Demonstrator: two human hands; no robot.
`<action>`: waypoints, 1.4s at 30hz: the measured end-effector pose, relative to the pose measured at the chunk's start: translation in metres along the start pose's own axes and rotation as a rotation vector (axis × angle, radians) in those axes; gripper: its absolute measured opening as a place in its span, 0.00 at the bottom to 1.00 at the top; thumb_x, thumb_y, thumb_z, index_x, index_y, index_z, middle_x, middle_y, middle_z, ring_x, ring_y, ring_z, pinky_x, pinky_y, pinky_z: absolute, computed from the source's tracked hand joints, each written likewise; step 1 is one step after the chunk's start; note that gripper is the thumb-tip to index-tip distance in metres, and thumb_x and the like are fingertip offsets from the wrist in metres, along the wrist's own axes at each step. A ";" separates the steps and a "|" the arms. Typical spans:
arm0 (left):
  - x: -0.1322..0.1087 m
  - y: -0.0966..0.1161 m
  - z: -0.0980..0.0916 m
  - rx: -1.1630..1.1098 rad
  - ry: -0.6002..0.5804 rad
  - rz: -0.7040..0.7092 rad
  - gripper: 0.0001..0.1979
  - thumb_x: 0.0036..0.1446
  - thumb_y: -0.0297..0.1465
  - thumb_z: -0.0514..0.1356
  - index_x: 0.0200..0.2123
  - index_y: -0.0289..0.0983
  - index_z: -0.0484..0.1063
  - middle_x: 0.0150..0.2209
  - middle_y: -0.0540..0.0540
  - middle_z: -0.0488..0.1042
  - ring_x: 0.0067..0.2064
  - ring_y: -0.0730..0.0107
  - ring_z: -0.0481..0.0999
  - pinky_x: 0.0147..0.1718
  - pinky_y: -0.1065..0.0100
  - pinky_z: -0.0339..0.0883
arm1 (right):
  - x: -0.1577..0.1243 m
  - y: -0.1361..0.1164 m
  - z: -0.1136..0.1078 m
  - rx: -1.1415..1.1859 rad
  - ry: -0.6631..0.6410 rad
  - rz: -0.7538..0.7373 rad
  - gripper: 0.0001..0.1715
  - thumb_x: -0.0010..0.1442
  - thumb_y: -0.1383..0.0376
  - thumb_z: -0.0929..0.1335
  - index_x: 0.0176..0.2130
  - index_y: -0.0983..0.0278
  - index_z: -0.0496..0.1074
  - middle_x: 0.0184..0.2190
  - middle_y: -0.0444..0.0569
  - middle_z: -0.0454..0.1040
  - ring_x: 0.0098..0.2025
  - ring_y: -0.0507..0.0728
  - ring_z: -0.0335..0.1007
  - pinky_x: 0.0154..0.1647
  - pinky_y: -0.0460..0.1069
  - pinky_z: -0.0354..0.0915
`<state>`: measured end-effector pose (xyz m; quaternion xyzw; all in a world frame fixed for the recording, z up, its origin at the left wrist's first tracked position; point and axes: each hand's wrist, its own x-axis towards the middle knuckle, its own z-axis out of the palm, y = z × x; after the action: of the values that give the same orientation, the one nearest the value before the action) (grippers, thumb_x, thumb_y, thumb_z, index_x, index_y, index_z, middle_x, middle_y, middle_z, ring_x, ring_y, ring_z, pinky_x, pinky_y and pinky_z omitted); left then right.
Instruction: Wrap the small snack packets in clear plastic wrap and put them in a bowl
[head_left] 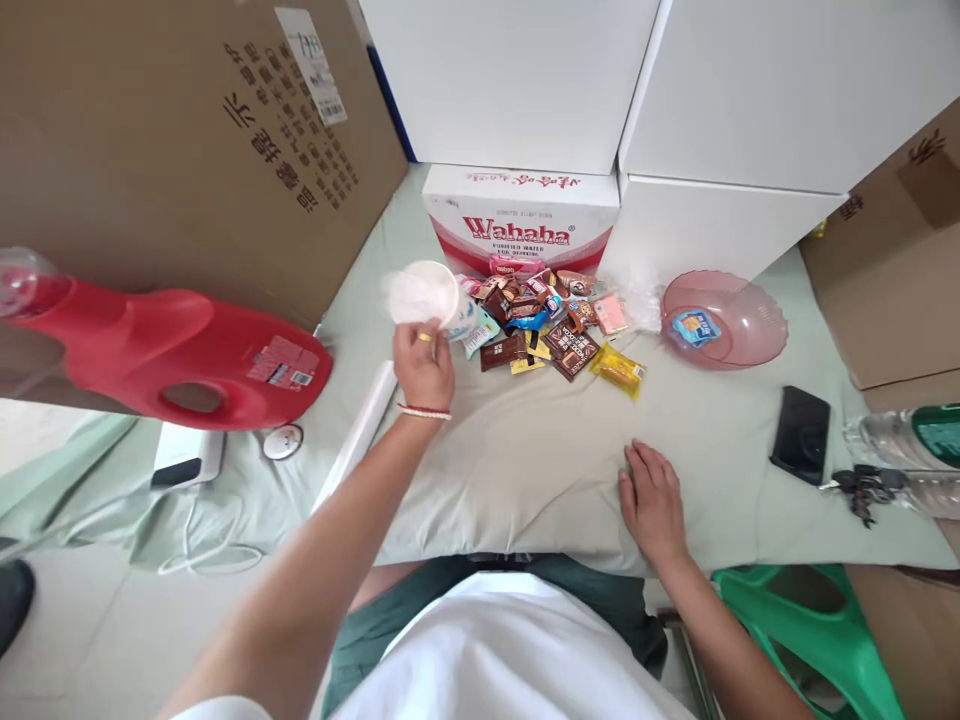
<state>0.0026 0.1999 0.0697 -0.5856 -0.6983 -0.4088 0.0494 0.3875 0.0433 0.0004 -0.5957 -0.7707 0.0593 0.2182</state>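
Note:
My left hand (424, 368) is closed round a white paper cup (465, 318) with blue print, tilted so its mouth faces up and toward the left. Something pale and blurred shows at the mouth; I cannot make out what it is. Right beside the cup lies a pile of wrapped snacks (525, 310) in brown, yellow, red and blue wrappers. A yellow packet (618, 370) sits at the pile's right front edge. My right hand (651, 500) rests flat on the cloth near the front edge, holding nothing.
Behind the pile stands a Wahaha water carton (525, 215). A pink translucent bowl (750, 320) with a blue packet inside is to the right, near a black phone (801, 435) and plastic bottles (900, 435). A large red jug (202, 350) stands at the left.

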 end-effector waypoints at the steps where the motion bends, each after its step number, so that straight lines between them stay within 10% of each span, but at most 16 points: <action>1: -0.019 0.010 -0.003 -0.025 -0.035 0.031 0.15 0.70 0.35 0.53 0.51 0.36 0.76 0.44 0.40 0.71 0.46 0.59 0.74 0.49 0.58 0.69 | 0.000 0.000 0.000 0.010 0.000 0.000 0.26 0.73 0.62 0.61 0.65 0.65 0.68 0.64 0.62 0.69 0.66 0.67 0.63 0.68 0.70 0.60; 8: -0.117 0.032 -0.055 -0.197 -0.501 0.392 0.15 0.72 0.34 0.51 0.48 0.44 0.79 0.44 0.42 0.77 0.44 0.62 0.75 0.43 0.63 0.70 | 0.024 0.004 -0.023 0.111 0.060 0.055 0.23 0.73 0.56 0.61 0.55 0.64 0.76 0.56 0.62 0.74 0.58 0.66 0.68 0.61 0.67 0.67; 12: -0.137 0.037 -0.075 -0.232 -0.694 0.480 0.20 0.72 0.30 0.48 0.52 0.49 0.79 0.46 0.45 0.79 0.44 0.64 0.78 0.39 0.68 0.70 | 0.075 -0.038 -0.059 0.181 0.189 -0.008 0.19 0.73 0.55 0.62 0.52 0.62 0.76 0.53 0.60 0.73 0.58 0.64 0.69 0.61 0.62 0.67; 16: -0.146 0.043 -0.080 -0.210 -0.759 0.467 0.21 0.72 0.29 0.47 0.53 0.49 0.79 0.47 0.46 0.80 0.45 0.64 0.79 0.40 0.67 0.72 | 0.122 -0.111 -0.066 0.209 -0.329 -0.384 0.14 0.70 0.62 0.67 0.53 0.61 0.75 0.54 0.56 0.75 0.56 0.62 0.71 0.59 0.57 0.68; 19: -0.153 0.040 -0.084 -0.265 -0.731 0.442 0.22 0.70 0.28 0.48 0.55 0.49 0.78 0.53 0.44 0.80 0.44 0.64 0.80 0.43 0.65 0.75 | 0.138 -0.154 -0.051 -0.058 -0.656 -0.372 0.23 0.63 0.66 0.73 0.56 0.68 0.73 0.54 0.62 0.74 0.53 0.66 0.74 0.53 0.56 0.70; 28: -0.171 0.032 -0.087 -0.372 -0.526 0.300 0.23 0.63 0.21 0.51 0.56 0.40 0.72 0.59 0.37 0.74 0.55 0.60 0.79 0.52 0.59 0.77 | 0.152 -0.183 -0.029 -0.309 -0.933 -0.291 0.26 0.57 0.66 0.75 0.55 0.67 0.74 0.51 0.62 0.79 0.52 0.68 0.77 0.47 0.55 0.72; 34: -0.172 0.030 -0.084 -0.364 -0.425 0.289 0.22 0.58 0.17 0.51 0.53 0.39 0.70 0.56 0.39 0.74 0.52 0.62 0.79 0.49 0.62 0.75 | 0.129 -0.164 -0.039 -0.081 -0.758 -0.209 0.31 0.60 0.61 0.72 0.62 0.59 0.72 0.54 0.58 0.74 0.47 0.64 0.79 0.49 0.55 0.73; 42: -0.182 0.021 -0.079 -0.432 -0.424 0.172 0.23 0.61 0.21 0.52 0.59 0.38 0.61 0.47 0.42 0.72 0.37 0.68 0.76 0.39 0.63 0.75 | 0.104 -0.102 -0.065 0.814 -0.247 0.154 0.31 0.48 0.64 0.75 0.53 0.58 0.74 0.46 0.47 0.78 0.46 0.59 0.77 0.49 0.54 0.75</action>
<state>0.0442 0.0084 0.0327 -0.7116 -0.5379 -0.4108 -0.1883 0.3022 0.1016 0.1222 -0.5051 -0.6583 0.4455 0.3363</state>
